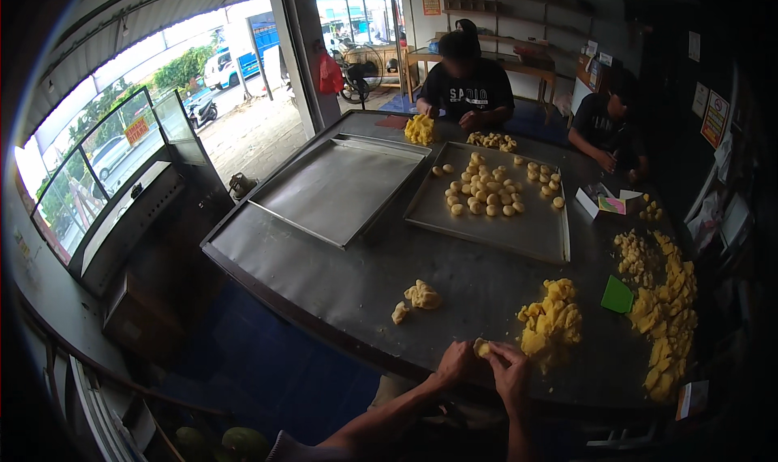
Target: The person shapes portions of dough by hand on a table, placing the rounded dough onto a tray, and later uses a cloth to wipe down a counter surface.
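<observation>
My left hand (455, 361) and my right hand (510, 371) meet at the table's near edge. A small pale yellow piece of dough (481, 348) sits between them, pinched by the fingers of both. Just right of my hands lies a crumbly heap of yellow filling (553, 320). Ahead and to the left is a lump of pale dough (423, 295), with a smaller dough piece (399, 313) beside it. How far the fingers wrap round the held piece is partly hidden.
A metal tray of round dough balls (486, 188) lies ahead, beside a bare metal tray (336, 182). On the right are a green scraper (617, 295), a long yellow heap (666, 308) and an open box (601, 203). Two co-workers (468, 85) (604, 130) sit across the table.
</observation>
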`<state>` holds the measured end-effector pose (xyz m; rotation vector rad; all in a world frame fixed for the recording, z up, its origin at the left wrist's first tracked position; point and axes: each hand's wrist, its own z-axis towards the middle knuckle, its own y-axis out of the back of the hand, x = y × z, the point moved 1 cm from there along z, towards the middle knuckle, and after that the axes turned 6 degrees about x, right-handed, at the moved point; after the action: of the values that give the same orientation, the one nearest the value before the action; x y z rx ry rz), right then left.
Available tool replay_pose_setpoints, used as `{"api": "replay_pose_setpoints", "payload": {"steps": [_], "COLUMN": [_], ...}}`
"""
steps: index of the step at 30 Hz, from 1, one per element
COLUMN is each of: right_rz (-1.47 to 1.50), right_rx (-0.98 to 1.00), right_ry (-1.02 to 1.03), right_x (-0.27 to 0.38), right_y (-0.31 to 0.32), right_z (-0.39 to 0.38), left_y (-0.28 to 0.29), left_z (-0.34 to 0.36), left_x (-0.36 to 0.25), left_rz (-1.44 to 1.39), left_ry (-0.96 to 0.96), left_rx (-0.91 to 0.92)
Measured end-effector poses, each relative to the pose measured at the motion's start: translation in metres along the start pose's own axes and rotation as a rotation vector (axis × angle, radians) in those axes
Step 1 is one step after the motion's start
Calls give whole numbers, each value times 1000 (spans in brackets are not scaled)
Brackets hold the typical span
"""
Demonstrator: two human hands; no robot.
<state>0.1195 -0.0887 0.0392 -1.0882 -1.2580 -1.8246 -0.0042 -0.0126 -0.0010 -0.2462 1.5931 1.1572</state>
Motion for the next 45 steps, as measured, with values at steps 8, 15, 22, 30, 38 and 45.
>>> {"api": "replay_pose_setpoints", "payload": {"steps": [8, 15, 22, 30, 38, 45], "right_rz": [-343, -2, -379, -609, -538, -675], "right_rx": [2, 174, 64, -85, -170, -201], "right_ry": [138, -103, 73, -176, -89, -77], "right_x": [8, -35, -15, -39, -70, -56], "right_y": [-17, 10, 27, 70, 79, 66], "right_z": [-6, 22, 22, -12, -37, -40], "left_y": [6, -2, 5, 2, -4, 9], "left_z": [5, 4, 5, 3, 7, -4], "left_x": [-5, 7, -6, 7, 16, -5], "left_rz": [9, -415, -172, -484, -432, -479], "left_ry": [24, -186, -58, 198, -53, -63], "left_rx": [156, 226, 216, 160, -37, -23]}}
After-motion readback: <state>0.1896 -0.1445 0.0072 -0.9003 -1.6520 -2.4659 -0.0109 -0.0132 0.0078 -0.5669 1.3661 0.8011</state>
